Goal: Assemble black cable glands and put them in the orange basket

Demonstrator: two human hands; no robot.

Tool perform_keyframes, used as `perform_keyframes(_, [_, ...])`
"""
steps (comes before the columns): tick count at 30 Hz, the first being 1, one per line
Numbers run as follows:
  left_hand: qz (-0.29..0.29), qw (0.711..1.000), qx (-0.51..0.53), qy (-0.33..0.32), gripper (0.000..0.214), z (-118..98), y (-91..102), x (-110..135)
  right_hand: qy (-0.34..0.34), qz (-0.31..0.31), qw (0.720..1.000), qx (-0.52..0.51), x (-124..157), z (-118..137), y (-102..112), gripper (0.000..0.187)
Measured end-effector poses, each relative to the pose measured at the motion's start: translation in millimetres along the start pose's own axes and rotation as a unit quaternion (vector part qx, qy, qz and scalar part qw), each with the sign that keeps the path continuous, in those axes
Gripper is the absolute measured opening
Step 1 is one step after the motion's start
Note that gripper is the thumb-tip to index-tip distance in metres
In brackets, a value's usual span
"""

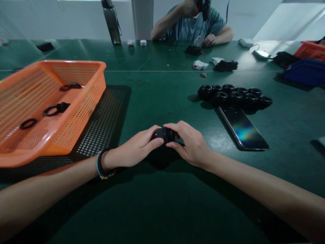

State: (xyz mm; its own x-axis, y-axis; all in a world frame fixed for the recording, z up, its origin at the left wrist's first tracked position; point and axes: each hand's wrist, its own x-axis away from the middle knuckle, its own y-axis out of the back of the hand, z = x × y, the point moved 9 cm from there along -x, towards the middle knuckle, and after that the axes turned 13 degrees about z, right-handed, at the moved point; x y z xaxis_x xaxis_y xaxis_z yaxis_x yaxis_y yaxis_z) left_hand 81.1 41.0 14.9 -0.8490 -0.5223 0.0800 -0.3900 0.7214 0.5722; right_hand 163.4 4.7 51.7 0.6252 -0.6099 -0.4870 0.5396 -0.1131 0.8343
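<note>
Both hands meet in the middle of the view over a black plastic fitting [165,135], rounded with a raised band round it. My left hand [139,146] pinches its left end between thumb and fingers. On the right end, the thumb and fingers of my right hand [191,144] are closed round the part. Some of the fitting is hidden by the fingers. To the right lies a cluster of several similar glossy black fittings [235,97] with round openings. An orange perforated basket [87,113] at the left holds a few black ring-shaped parts [52,110].
A phone [242,128] lies on the green table [162,210], just in front of the cluster. Across the table sits another person [195,28] with one arm raised. A dark bottle [112,25] and small white items stand at the back; a blue bin [304,73] is at far right.
</note>
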Motion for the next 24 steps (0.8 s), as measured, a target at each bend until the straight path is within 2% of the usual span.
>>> perform_keyframes(5, [-0.009,1.0,0.011,0.012,0.028,-2,-0.4,0,-0.05,-0.007,0.999,-0.019,1,-4,0,0.034])
perform_keyframes(11, [-0.059,0.998,-0.007,-0.012,0.03,-6,-0.8,5,-0.083,-0.01,0.995,-0.053,3,-5,0,0.038])
perform_keyframes(18, [-0.11,0.988,-0.11,-0.024,0.027,-12,3.1,8,-0.17,-0.003,0.976,-0.139,7,-14,-4,0.034])
perform_keyframes(24, [-0.124,0.972,-0.194,-0.043,0.021,-20,3.1,7,-0.22,0.005,0.951,-0.215,10,-20,-10,0.028])
